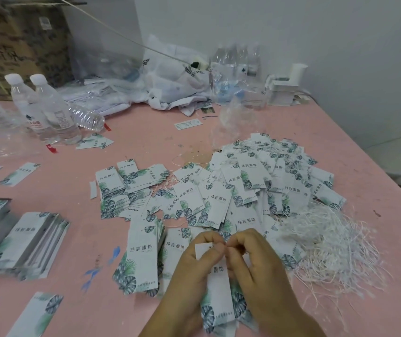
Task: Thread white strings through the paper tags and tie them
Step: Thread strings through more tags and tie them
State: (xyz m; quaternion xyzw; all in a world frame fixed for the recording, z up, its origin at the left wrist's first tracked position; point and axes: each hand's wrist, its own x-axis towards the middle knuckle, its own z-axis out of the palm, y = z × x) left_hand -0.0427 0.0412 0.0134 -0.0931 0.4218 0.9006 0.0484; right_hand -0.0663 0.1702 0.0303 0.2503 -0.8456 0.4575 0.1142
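hands met at the near edge of the pink table (pixel 146 132) in the head view, fingertips together over the top end of one paper tag (pixel 216 283). the left hand (pixel 189 271) curled around the tag's left edge, thumb pressed on its upper corner, while the right hand (pixel 258 261) pinched at the same top end; whether a string sat between those fingers could not be told, being too small and blurred. the tag stood lengthwise between both palms, leaf print at its lower end. just beyond the knuckles spread a loose heap of tags (pixel 255 186), printed side up, some with thin strings trailing. to the right of the right hand lay a tangle of white strings (pixel 328 244), touching the heap's edge. to the left of the left hand sat neat stacks of tags (pixel 24 242). far beyond the left hand stood water bottles (pixel 48 105), and far ahead lay crumpled plastic bags (pixel 170 76) against the wall.
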